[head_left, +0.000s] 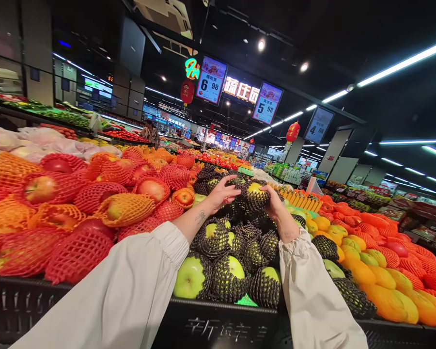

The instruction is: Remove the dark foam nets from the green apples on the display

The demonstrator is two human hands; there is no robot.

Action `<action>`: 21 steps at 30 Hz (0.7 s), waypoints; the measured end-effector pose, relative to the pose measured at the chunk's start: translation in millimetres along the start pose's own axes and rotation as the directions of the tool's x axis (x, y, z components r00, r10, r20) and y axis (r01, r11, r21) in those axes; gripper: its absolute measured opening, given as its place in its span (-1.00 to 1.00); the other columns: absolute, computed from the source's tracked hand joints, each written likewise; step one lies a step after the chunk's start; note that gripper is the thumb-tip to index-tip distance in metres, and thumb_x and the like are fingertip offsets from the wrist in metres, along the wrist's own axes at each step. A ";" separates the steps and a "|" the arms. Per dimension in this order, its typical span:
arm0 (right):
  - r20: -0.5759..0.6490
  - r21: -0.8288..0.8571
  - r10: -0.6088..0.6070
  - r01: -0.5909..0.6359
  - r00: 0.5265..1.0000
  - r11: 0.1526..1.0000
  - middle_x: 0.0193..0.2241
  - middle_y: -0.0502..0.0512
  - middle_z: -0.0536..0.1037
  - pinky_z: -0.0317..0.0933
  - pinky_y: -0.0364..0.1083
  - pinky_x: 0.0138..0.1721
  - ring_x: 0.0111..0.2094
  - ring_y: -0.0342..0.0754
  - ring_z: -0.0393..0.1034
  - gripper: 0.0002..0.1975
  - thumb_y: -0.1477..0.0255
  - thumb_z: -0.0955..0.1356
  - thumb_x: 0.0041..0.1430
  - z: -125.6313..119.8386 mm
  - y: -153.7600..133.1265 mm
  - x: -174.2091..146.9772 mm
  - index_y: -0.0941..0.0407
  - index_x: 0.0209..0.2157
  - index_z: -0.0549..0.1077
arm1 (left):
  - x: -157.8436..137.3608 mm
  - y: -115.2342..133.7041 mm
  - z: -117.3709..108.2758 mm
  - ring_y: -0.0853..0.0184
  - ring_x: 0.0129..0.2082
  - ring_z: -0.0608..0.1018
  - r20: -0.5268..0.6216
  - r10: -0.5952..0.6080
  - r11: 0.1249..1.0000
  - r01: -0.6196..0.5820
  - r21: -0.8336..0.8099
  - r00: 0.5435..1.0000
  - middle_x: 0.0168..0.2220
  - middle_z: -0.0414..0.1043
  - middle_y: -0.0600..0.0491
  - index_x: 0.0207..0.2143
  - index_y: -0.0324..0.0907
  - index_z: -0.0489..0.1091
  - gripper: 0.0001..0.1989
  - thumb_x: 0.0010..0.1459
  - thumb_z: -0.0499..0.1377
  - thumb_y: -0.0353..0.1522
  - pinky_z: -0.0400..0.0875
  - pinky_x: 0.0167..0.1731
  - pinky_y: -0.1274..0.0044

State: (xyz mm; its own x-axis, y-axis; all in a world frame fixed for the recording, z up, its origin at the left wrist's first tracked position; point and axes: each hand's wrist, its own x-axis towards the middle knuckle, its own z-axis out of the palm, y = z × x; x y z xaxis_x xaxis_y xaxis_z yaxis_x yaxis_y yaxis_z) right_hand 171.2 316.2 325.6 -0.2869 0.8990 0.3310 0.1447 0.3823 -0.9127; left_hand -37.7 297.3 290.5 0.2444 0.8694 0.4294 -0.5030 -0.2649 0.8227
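Observation:
My right hand (276, 207) grips a green apple (256, 195) wrapped in a black foam net, holding it above the pile. To its left, my left hand (221, 195) hovers with fingers apart and nothing in them. Below both hands lie several more green apples (189, 277) in black nets, heaped in a black crate (221, 317). One netted apple (229, 278) at the crate's front shows its bare green top. The fingers on the far side of the held apple are hidden.
Red apples (41, 189) in red and orange nets fill the left side. Orange and yellow fruit (365, 274) lies on the right, with red-netted fruit (396, 248) beyond. A yellow slatted divider (294, 198) stands behind. Price signs (211, 80) hang overhead. A person (150, 133) stands far off.

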 end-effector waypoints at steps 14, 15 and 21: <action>-0.143 0.347 0.183 -0.124 0.973 0.930 -0.48 0.04 0.61 0.40 -0.01 -0.33 -0.28 0.11 0.52 -0.59 0.23 0.38 -0.21 5.0 -5.2 -2.6 0.10 -0.25 0.48 | 3.4 -2.7 4.7 0.66 -0.75 0.12 0.054 -0.192 0.974 0.184 0.132 0.980 -0.65 0.11 0.30 -0.52 -0.20 0.19 -0.59 -0.16 0.44 -0.40 -0.17 -0.70 0.68; -0.147 0.357 0.187 -0.124 0.971 0.926 -0.49 0.03 0.60 0.39 -0.02 -0.36 -0.30 0.10 0.52 -0.60 0.24 0.38 -0.22 5.5 -5.6 -2.9 0.09 -0.26 0.48 | 3.0 -2.4 5.0 0.65 -0.75 0.12 0.046 -0.201 0.972 0.193 0.132 0.979 -0.67 0.07 0.31 -0.54 -0.19 0.16 -0.60 -0.14 0.42 -0.42 -0.15 -0.71 0.69; -0.116 0.356 0.227 -0.173 0.967 0.918 -0.54 0.00 0.57 0.35 -0.07 -0.43 -0.35 0.05 0.50 -0.68 0.27 0.39 -0.23 9.2 -9.2 -5.3 0.08 -0.35 0.49 | 1.8 -0.9 8.7 0.57 -0.71 0.27 -0.151 -0.191 0.981 0.195 0.015 0.970 -0.61 0.14 0.30 -0.24 -0.18 0.29 -0.61 -0.12 0.36 -0.49 -0.03 -0.70 0.70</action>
State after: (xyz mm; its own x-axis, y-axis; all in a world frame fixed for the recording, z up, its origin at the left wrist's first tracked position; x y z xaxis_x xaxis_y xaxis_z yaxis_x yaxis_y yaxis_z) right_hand 162.7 305.9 330.1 -0.1345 0.9809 0.1404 -0.1545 0.1192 -0.9808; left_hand -29.6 295.5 293.8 0.2077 0.9568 0.2035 -0.4336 -0.0964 0.8960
